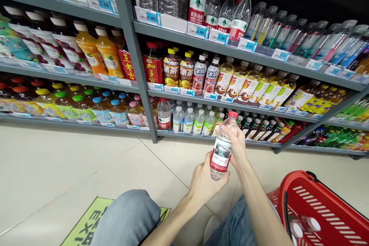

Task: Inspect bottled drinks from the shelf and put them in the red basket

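So, the clear plastic water bottle with red cap and red-white label [221,153] is held over the floor before the grey drinks shelf [302,148]. Left hand [204,182] fingers are clamped on its base and right hand [238,144] fingers near the cap. A red plastic basket [317,207] sits beside.

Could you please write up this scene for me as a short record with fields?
setting: shop aisle, pale tiled floor, grey metal shelves full of bottled drinks
held item: clear plastic water bottle with red cap and red-and-white label, cap upward
left hand: grips the bottle's lower part
right hand: wraps its upper part, below the cap
nearby: red plastic shopping basket on the floor, at the person's right
floor mark: green sticker by the left knee
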The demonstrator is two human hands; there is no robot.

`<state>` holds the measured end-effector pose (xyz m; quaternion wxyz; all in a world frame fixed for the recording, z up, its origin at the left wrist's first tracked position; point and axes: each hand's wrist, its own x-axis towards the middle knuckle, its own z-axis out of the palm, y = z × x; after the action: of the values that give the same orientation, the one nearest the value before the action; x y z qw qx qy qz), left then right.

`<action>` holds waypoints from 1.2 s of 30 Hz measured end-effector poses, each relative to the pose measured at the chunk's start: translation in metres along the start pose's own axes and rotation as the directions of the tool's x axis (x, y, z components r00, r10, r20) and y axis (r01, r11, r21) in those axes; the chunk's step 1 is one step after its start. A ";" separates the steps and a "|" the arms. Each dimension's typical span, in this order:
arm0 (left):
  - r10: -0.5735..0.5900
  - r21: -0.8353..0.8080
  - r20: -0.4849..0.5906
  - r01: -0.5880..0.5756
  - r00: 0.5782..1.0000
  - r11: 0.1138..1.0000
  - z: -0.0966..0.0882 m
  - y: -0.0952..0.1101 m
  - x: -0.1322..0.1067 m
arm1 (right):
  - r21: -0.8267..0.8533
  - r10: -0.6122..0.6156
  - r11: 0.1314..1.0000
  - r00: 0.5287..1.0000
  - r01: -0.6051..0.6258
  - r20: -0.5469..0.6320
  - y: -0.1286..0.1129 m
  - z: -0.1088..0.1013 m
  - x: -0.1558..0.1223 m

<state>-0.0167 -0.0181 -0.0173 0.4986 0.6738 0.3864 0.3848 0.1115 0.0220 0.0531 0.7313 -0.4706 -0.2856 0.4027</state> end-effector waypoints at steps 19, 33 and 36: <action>-0.005 -0.597 0.597 0.448 0.802 0.666 -0.026 0.021 0.009 | 0.239 0.072 0.964 0.980 -0.116 0.184 -0.007 -0.003 -0.002; -0.071 -0.247 0.173 0.114 0.982 0.962 0.003 0.001 0.003 | -0.130 0.068 0.990 0.997 -0.063 0.038 0.003 -0.008 0.005; -0.071 -0.230 0.171 0.110 0.983 0.967 0.003 0.004 0.002 | -0.117 0.059 0.992 0.997 -0.054 0.044 0.002 -0.009 0.004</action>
<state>-0.0129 -0.0184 -0.0142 0.6228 0.6195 0.3260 0.3494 0.1200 0.0219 0.0485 0.6841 -0.5104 -0.3122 0.4171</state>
